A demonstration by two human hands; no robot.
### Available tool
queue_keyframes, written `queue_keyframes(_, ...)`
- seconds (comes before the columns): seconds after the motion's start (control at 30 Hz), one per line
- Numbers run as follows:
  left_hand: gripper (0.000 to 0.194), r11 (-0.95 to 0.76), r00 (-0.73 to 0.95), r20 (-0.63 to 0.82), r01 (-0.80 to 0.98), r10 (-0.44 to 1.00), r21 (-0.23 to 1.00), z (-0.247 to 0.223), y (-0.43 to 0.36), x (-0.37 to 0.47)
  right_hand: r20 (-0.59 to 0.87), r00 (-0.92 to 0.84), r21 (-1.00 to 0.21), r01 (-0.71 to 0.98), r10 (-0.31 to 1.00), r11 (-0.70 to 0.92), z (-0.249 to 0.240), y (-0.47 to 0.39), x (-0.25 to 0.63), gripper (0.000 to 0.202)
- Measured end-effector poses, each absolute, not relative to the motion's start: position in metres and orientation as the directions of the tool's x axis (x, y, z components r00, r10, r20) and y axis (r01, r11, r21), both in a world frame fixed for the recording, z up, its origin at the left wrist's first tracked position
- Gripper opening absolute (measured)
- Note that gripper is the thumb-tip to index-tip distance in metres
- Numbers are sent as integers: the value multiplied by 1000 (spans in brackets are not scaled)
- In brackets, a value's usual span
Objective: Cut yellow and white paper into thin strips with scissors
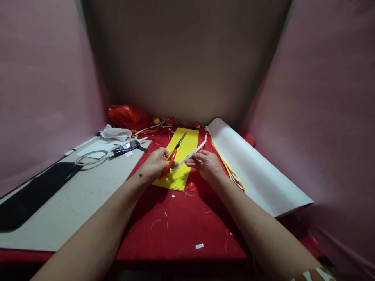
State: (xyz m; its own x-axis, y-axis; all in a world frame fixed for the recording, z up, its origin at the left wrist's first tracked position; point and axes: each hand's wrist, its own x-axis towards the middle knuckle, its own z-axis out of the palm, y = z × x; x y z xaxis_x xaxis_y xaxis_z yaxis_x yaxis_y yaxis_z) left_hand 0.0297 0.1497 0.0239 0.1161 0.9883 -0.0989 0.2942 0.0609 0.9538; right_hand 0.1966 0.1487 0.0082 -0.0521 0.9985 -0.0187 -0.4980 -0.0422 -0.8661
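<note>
My left hand (160, 162) is closed around scissors (172, 160) with orange handles, their dark blades pressed together and pointing up and away. A narrow white strip (199, 147) slants across between my hands, its lower end close to the left fingers. My right hand (204, 162) pinches this strip near its middle, and its far end sticks out beyond the fingertips. Beneath both hands lies a yellow corrugated sheet (186, 136), with a red corrugated sheet (202, 184) beside it on the right. I cannot tell whether the left fingers also touch the strip.
A white roll (249, 168) lies on the right, with thin yellow strips (224, 160) along it. At left, a grey board (102, 187) carries a black flat object (41, 195) and a printed packet (125, 148). Red plastic (129, 116) and small red-yellow balls (156, 120) sit at the back.
</note>
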Motion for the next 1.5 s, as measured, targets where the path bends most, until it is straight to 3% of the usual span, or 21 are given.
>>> queue_keyframes(0.1, 40, -23, 95, -10, 346, 995, 938, 26, 149, 27, 16, -23, -850, -527, 1000, 1, 8, 149, 196, 10)
queue_keyframes(0.23, 28, -165, 248, 60, 429, 967, 888, 34, 142, 22, 49, 11, -851, -523, 999, 47, 10, 148, 197, 9)
queue_keyframes(0.33, 22, -315, 315, 121, 693, 941, 649, 34, 139, 21, 70, 42, -849, -523, 997, 81, 11, 150, 199, 10)
queue_keyframes(0.43, 19, -326, 322, 80, 854, 943, 406, 30, 139, 25, 102, 71, -843, -523, 992, 124, 9, 154, 201, 13)
queue_keyframes(0.63, 24, -303, 305, 21, 931, 952, 202, 23, 140, 32, 129, 48, -846, -515, 991, 135, 9, 154, 202, 7)
queue_keyframes(0.9, 23, -330, 331, 18, 935, 943, 128, 20, 139, 31, 68, -15, -834, -550, 998, 49, 10, 152, 201, 6)
queue_keyframes(1.5, 28, -327, 326, 31, 945, 945, 26, 21, 139, 33, 53, -14, -835, -550, 998, 37, 10, 152, 202, 7)
